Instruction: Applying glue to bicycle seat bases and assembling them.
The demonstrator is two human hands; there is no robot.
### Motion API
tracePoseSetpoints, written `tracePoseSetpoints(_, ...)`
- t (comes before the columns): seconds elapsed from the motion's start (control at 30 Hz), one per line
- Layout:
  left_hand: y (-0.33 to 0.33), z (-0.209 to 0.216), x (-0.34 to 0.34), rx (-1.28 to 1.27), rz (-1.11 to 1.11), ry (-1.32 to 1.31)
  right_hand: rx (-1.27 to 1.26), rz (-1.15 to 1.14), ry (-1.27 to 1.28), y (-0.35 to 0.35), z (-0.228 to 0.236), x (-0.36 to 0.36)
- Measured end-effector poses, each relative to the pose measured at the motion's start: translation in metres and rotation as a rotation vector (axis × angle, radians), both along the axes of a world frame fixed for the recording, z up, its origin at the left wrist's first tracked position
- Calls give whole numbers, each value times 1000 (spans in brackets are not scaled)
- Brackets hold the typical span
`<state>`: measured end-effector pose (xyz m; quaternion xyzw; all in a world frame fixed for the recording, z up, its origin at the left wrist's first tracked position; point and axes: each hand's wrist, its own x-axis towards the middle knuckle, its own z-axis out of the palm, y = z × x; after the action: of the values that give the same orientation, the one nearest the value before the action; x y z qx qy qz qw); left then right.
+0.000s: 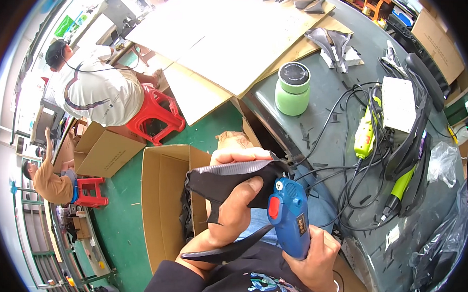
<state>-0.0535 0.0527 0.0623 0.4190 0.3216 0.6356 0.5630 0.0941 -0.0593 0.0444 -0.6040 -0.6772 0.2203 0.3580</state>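
Observation:
My left hand (233, 206) is wrapped round a black, saddle-shaped piece (216, 183) with a ribbed grey band along its upper edge. A narrow flap hangs down beside the thumb. Across my left wrist lies a curved, tapering black piece (221, 254); whether it joins the held piece I cannot tell. My right hand (315, 256) grips the lower end of a blue handheld power tool (288, 239) with a red switch. The tool's head is close against the right end of the black piece, and its working tip is hidden.
An open cardboard box (164, 195) stands at my left. On the grey table (328, 134) are a green jar (292, 99), black bicycle saddles (330, 43), tangled cords, a lime-green rotary tool (366, 133), a white box (397, 103) and black scraps. Two people sit on red stools (154, 114) at left.

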Motion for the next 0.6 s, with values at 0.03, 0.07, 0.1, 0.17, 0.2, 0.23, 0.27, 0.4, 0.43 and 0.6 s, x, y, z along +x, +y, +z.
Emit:
tracePoseSetpoints(0.03, 1, 4, -4, -28, -37, 100, 6, -8, -36, 0, 0, -1)
tracePoseSetpoints(0.07, 2, 9, -7, -57, -73, 199, 5, -7, -35, 0, 0, -1)
tracePoseSetpoints(0.1, 2, 12, -10, -57, -73, 200, 16, -15, -50, -1, -1, -2)
tracePoseSetpoints(0.17, 4, 20, -15, -119, -183, 240, 27, -21, -64, -1, 0, -2)
tracePoseSetpoints(0.2, 4, 26, -15, -206, -220, 230, 24, -18, -88, -1, 0, -2)
tracePoseSetpoints(0.23, 5, 29, -15, -206, -223, 229, 20, -16, -113, -1, 0, -1)
tracePoseSetpoints(0.27, 6, 30, -16, -193, -234, 298, 19, -20, -114, -1, -1, -1)
tracePoseSetpoints(0.4, 5, 41, -17, -220, -295, 383, 36, 3, -88, -2, -1, -2)
tracePoseSetpoints(0.43, 6, 41, -18, -210, -335, 408, 25, 8, -72, -2, -1, -1)
tracePoseSetpoints(0.6, 17, 29, -26, -8, -531, 541, 25, 41, -44, -2, 2, -1)
